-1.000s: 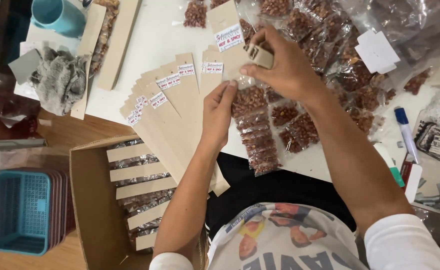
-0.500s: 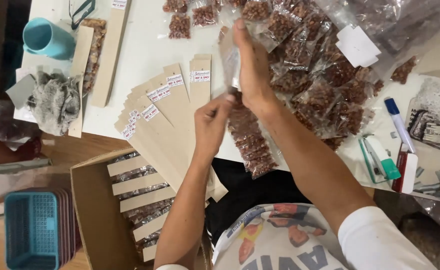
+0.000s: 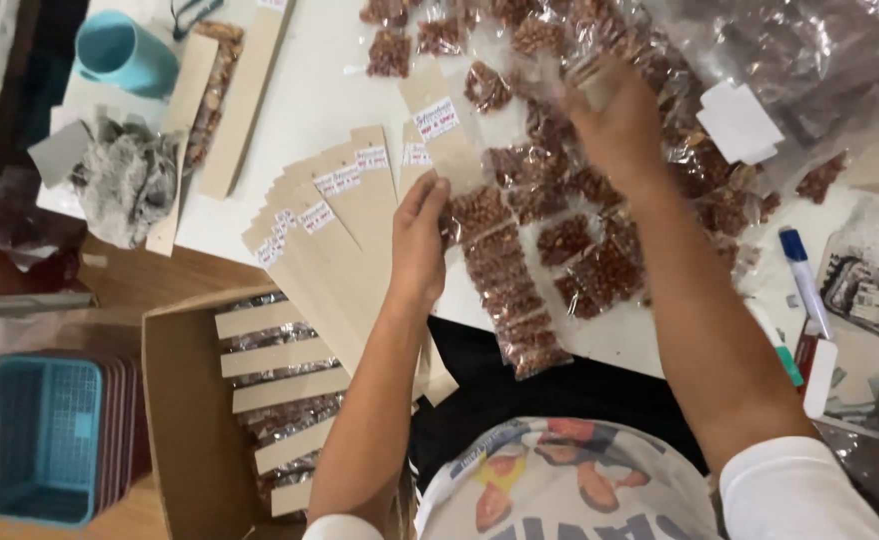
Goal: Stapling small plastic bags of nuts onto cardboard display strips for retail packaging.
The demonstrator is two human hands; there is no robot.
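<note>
Head view, looking straight down: the left hand (image 3: 417, 245) sits at the centre of the frame, fingers pinched on the lower end of a tan card strip (image 3: 446, 140) with a small white label near its top. That strip's long axis runs up and slightly left from the fingers, so it lies just above this hand and is closest to it. The right hand (image 3: 614, 120) is higher, in the upper middle right, loosely curled among clear packets of brown nuts (image 3: 549, 240); motion blur hides whether it grips one. Left of the held strip, more labelled card strips (image 3: 329, 240) fan out on the white bench (image 3: 319, 95). Below them, at lower left, an open cardboard box (image 3: 184, 420) holds finished strips laid crosswise.
</note>
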